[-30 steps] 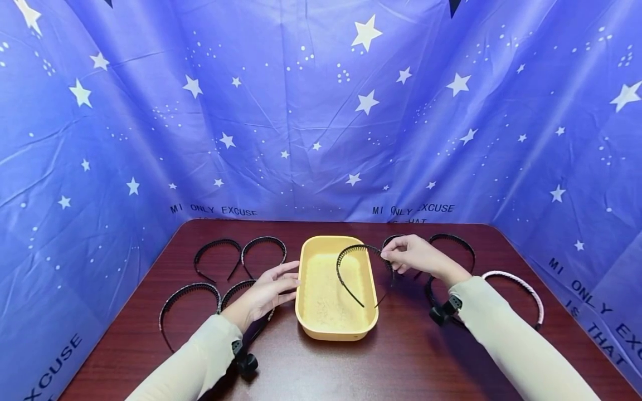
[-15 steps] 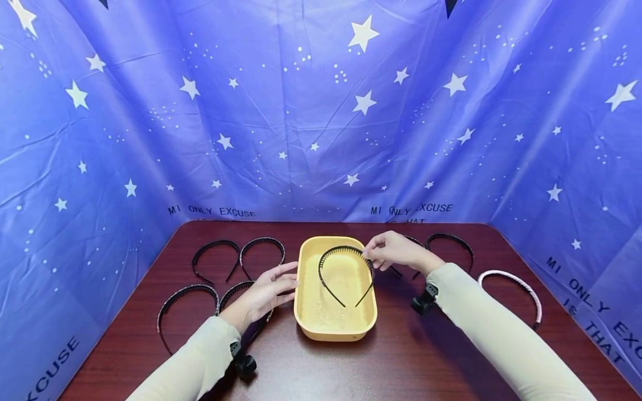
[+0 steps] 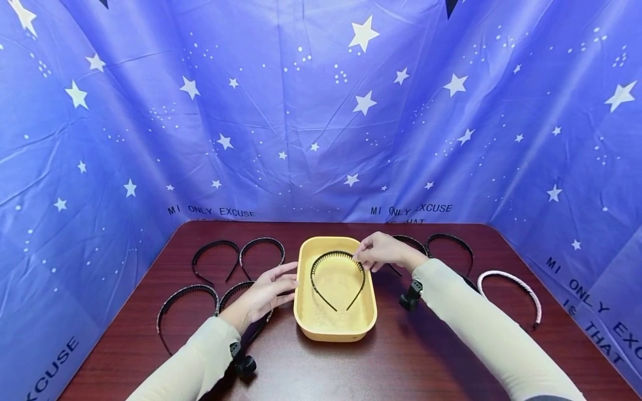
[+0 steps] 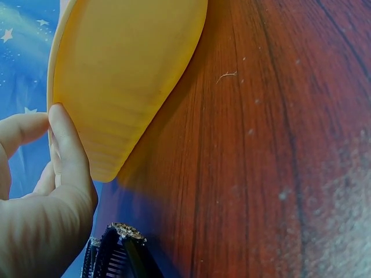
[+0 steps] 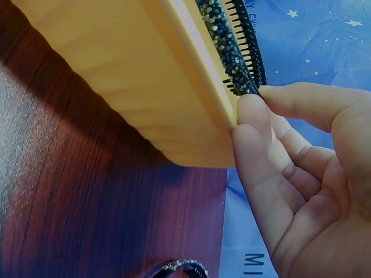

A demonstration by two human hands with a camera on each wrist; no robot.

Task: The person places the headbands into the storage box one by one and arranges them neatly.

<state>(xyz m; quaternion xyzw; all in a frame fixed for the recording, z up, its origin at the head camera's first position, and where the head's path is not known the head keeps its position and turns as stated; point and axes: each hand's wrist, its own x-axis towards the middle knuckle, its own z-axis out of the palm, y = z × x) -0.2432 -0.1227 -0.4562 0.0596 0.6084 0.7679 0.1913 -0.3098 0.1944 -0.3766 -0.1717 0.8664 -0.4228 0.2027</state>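
Observation:
A yellow plastic basin (image 3: 335,336) stands mid-table. My left hand (image 3: 261,298) is at its left side, fingers straight, fingertips touching the rim; the left wrist view shows a finger along the outer wall (image 4: 133,69). My right hand (image 3: 385,252) pinches a black toothed headband (image 3: 337,253) by its upper right side, between thumb and fingertips. The right wrist view shows glitter on this headband (image 5: 219,36), close over the basin's rim. Its two ends point toward me over the basin's inside. Whether they touch the bottom I cannot tell.
Left of the basin lie several black headbands (image 3: 219,241), one partly under my left hand. On the right are more black headbands (image 3: 451,236), partly behind my right arm, and a pale pink braided headband (image 3: 516,278). A blue star-printed cloth (image 3: 301,167) surrounds the table.
My right hand has moved left with the headband, which hung across the basin's right rim and is now within the basin's outline and slightly lower. My left hand stays at the rim.

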